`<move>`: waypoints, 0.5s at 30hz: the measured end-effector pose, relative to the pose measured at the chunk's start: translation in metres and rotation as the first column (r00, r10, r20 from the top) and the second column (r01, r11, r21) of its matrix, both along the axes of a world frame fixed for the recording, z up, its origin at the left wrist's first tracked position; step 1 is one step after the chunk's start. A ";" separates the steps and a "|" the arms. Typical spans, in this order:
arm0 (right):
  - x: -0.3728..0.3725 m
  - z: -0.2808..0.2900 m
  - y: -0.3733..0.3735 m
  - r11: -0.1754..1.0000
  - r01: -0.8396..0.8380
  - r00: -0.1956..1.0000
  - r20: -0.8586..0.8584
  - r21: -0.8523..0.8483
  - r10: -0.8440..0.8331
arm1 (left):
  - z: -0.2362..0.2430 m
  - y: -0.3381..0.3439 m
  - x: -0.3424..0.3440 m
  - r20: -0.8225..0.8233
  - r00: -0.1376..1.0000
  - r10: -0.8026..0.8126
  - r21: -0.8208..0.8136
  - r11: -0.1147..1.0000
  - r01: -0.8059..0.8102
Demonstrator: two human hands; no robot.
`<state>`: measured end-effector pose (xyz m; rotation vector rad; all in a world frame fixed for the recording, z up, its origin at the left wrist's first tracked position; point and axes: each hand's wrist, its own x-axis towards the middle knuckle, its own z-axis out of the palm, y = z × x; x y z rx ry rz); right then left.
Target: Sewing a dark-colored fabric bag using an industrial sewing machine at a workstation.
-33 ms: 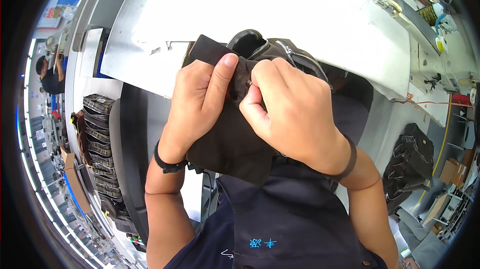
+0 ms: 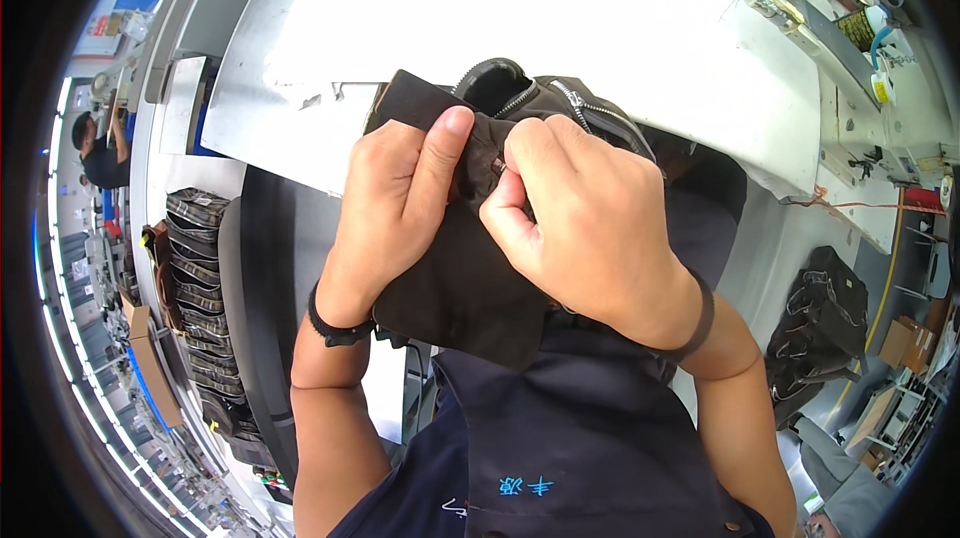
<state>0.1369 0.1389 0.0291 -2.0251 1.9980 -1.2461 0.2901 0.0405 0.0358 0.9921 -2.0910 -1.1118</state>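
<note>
A dark brown fabric bag (image 2: 465,283) with silver zips (image 2: 577,106) lies between my hands, its far end resting at the near edge of the white table. My left hand (image 2: 400,193) is closed on a fold of the bag, thumb on top, beside a flat dark flap (image 2: 415,103). Close by on the right, my right hand (image 2: 585,218) pinches with thumb and curled forefinger against the bag's cloth. A small bit shows at that pinch, but what it is cannot be made out. One zipped opening of the bag gapes beyond my fingers.
The white table (image 2: 640,28) stretches ahead, with a sewing machine (image 2: 820,23) at the far right. Several stacked bags (image 2: 200,288) stand on the left, and more dark bags (image 2: 820,318) on the right. A person (image 2: 103,153) works at the far left.
My right hand and the cloth at its pinch have shifted very slightly. The left hand holds the same place.
</note>
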 end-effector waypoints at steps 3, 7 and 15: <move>0.002 0.001 0.004 0.999 0.019 1.000 0.006 0.027 -0.019 | 0.001 0.001 0.002 0.049 0.999 -0.023 -0.093 0.995 0.027; 0.005 0.004 0.009 0.999 0.037 0.999 -0.022 0.039 -0.036 | -0.002 0.002 0.004 0.034 0.999 -0.027 -0.113 0.993 0.030; 0.010 0.006 0.022 0.986 0.150 0.978 -0.135 -0.070 -0.158 | 0.026 0.030 0.002 0.196 0.981 -0.002 -0.559 0.821 0.114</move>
